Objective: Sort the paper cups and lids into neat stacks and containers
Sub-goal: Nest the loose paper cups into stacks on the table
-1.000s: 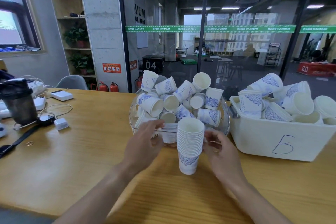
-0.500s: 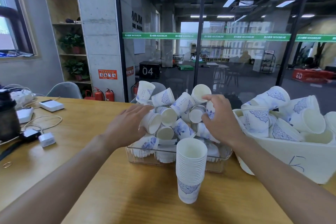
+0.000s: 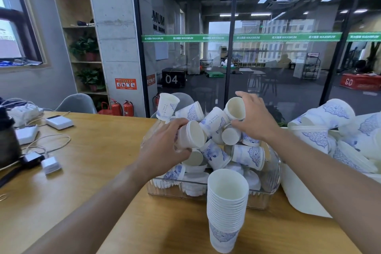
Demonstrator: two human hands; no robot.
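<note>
I find both hands in the loose heap of paper cups [image 3: 214,140] piled above the rim of the clear tray [image 3: 266,196]. My left hand [image 3: 165,150] has its fingers [image 3: 177,125] curled around one cup [image 3: 190,135] lying on its side, mouth towards me. My right hand [image 3: 254,119] has its fingers [image 3: 244,95] wrapped over the top cup [image 3: 235,108], thumb beneath its rim; both grips look closed on their cups.

The finished stack [image 3: 226,208] stands on the desk [image 3: 92,181] nearer to me than either set of fingers, just in front of the tray wall and under my right forearm.

Risks, in my judgement:
- The heap is unstable. Cups rest against each held cup, directly below and between the fingers; lifting either one may dislodge neighbours over the tray edge.
- A cup [image 3: 168,107] perched beyond my left fingertips looks poorly supported and could tip off the far side.
- Drawing my right arm back low could strike the stack and topple it.
- Squeezing hard would crush a thin cup wall, so that it nests badly.
- The white bin [image 3: 299,198], outboard of my right wrist, is also heaped and open to a knock.
</note>
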